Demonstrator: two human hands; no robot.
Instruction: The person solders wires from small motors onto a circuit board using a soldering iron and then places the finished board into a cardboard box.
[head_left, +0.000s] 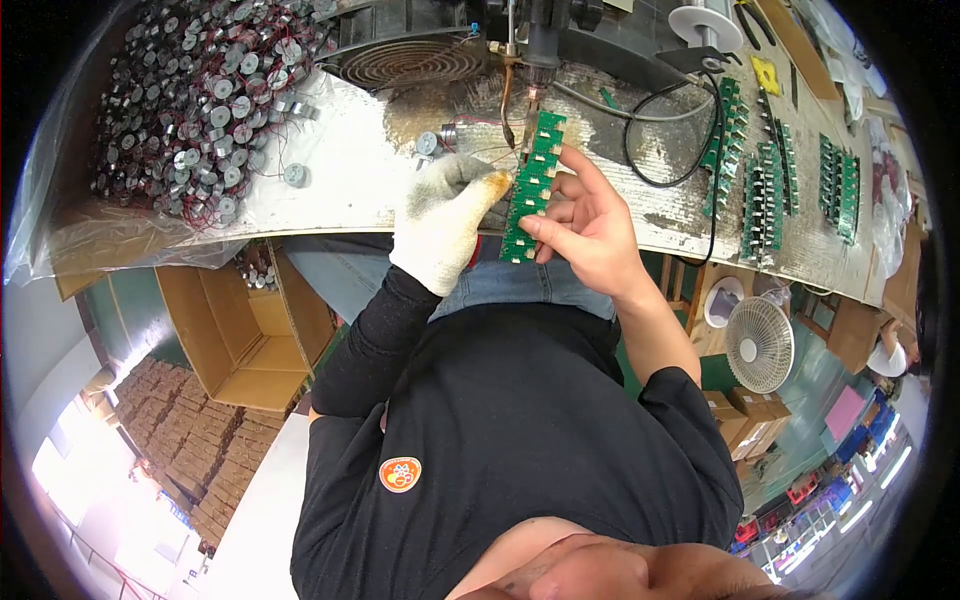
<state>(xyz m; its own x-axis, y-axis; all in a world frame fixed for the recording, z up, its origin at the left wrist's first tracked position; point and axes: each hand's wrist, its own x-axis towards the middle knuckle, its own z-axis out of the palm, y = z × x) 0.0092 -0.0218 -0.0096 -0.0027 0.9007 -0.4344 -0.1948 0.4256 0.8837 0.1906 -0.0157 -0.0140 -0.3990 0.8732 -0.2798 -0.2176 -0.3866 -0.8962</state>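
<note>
My right hand [590,225], bare, grips a long green circuit board strip [536,190] with white connectors along it, thumb on its face and fingers behind. The strip stands almost upright in view, tilted slightly, over the bench's front edge. In a white glove with browned fingertips, my left hand [445,215] is closed in a pinch at the strip's left edge. Thin reddish wires [492,152] show by those fingertips; what lies inside the pinch is hidden. Just beyond the gloved hand lies a small round silver motor [428,144]. A brown-tipped metal rod [508,125] hangs close to the strip's upper end.
A large heap of small motors with red wires [215,105] covers the bench's left. Behind the hands stands a black fan housing [410,62]. To the right are a black cable [630,150], a white spool [706,28] and more green board strips [762,200]. An open cardboard box [235,335] stands below left.
</note>
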